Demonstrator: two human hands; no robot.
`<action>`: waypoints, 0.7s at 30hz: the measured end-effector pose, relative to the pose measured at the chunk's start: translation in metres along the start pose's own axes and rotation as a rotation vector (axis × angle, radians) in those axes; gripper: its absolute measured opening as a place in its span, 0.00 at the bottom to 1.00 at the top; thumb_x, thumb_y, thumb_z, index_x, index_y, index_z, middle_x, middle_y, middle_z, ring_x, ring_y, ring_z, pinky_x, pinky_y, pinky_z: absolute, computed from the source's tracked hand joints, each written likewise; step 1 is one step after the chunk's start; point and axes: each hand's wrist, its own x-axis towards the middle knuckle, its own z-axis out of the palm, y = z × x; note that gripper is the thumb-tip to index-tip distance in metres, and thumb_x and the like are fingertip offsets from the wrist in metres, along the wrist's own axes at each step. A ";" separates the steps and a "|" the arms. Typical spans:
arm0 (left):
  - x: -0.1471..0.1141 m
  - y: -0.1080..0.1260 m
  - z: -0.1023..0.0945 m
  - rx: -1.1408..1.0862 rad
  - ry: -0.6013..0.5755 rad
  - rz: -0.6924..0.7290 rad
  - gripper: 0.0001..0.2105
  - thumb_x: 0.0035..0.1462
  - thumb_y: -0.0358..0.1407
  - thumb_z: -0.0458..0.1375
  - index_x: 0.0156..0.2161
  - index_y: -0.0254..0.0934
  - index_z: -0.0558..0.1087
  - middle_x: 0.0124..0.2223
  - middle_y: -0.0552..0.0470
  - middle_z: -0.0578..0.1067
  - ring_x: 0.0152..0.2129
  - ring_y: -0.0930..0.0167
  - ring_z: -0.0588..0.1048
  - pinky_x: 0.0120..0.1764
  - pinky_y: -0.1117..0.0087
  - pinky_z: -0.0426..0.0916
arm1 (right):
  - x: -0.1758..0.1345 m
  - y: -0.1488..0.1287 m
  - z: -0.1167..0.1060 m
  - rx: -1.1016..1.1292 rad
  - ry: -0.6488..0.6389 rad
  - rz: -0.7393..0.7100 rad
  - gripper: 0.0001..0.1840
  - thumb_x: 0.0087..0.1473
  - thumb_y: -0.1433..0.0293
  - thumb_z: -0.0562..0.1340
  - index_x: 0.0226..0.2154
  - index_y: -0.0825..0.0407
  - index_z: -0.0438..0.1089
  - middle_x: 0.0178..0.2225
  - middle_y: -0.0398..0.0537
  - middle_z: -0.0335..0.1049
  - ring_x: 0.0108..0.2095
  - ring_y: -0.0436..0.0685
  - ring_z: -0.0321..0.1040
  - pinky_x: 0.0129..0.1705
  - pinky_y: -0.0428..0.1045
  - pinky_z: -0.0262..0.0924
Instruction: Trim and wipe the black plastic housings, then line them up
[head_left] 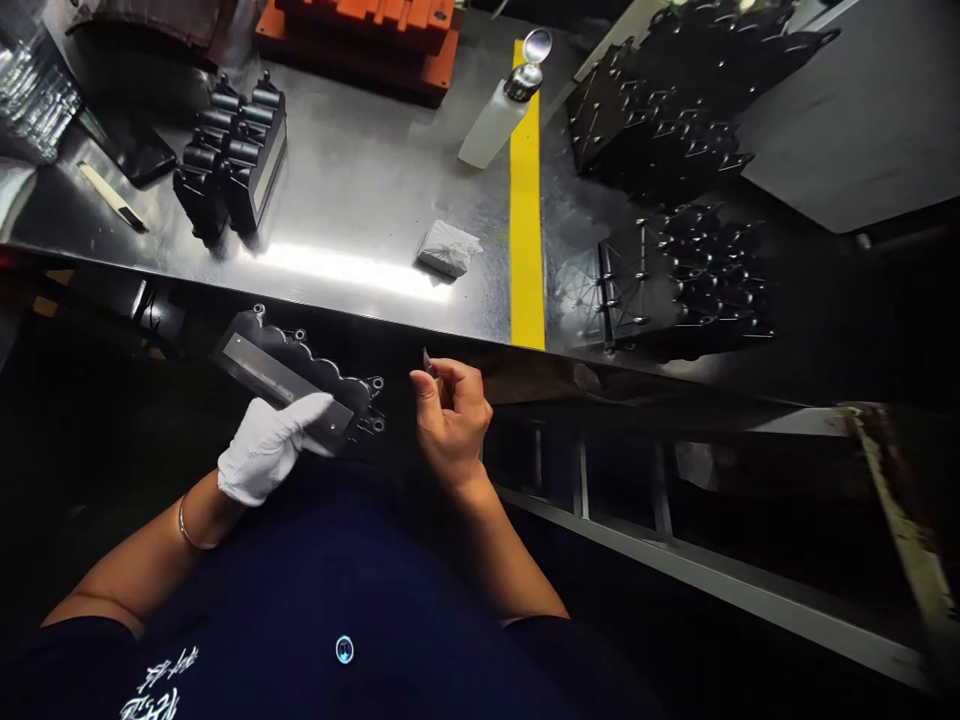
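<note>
My left hand [262,450], in a white glove, grips a black moulded part [322,375] with a scalloped edge, small ring-shaped lugs and a flat grey strip along its face. The part is held tilted in front of the bench's near edge, with my gloved thumb lying over the strip. To the right of it, apart from the part, my bare right hand [454,420] is closed in a pinch on a small pointed blade [427,361]. The blade's tip points up; the rest of it is hidden by my fingers.
On the metal bench [360,190] lie a folded white cloth [450,248], a pump bottle [495,120], two similar black parts [240,155], a white-handled tool [112,195] and an orange fixture [360,45]. Beyond the yellow tape [526,220], more black parts [712,270] are stacked.
</note>
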 end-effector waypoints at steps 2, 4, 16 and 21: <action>0.001 0.001 0.001 0.012 0.022 0.016 0.14 0.38 0.35 0.71 0.32 0.31 0.78 0.31 0.51 0.80 0.25 0.67 0.79 0.19 0.75 0.73 | 0.003 0.000 -0.004 0.035 -0.147 -0.064 0.07 0.59 0.66 0.59 0.36 0.51 0.71 0.27 0.45 0.71 0.24 0.50 0.65 0.28 0.46 0.62; 0.002 0.002 -0.001 0.050 0.040 0.041 0.15 0.39 0.35 0.71 0.34 0.30 0.78 0.32 0.51 0.81 0.27 0.67 0.79 0.22 0.74 0.75 | 0.005 -0.003 -0.008 0.073 -0.340 -0.165 0.09 0.61 0.69 0.56 0.33 0.51 0.71 0.26 0.45 0.71 0.25 0.50 0.67 0.29 0.46 0.62; -0.002 0.004 -0.008 0.354 0.026 0.081 0.12 0.42 0.38 0.70 0.30 0.30 0.79 0.30 0.48 0.81 0.28 0.66 0.79 0.28 0.73 0.73 | 0.018 -0.008 -0.021 0.115 -0.853 -0.237 0.19 0.62 0.65 0.56 0.22 0.54 0.70 0.19 0.42 0.67 0.19 0.45 0.61 0.23 0.43 0.52; 0.005 0.010 -0.010 0.207 -0.185 -0.070 0.16 0.47 0.36 0.66 0.42 0.31 0.76 0.34 0.45 0.80 0.27 0.66 0.78 0.19 0.76 0.67 | 0.034 -0.008 -0.039 0.114 -1.025 -0.431 0.19 0.63 0.66 0.54 0.24 0.54 0.69 0.19 0.42 0.64 0.20 0.46 0.59 0.25 0.43 0.51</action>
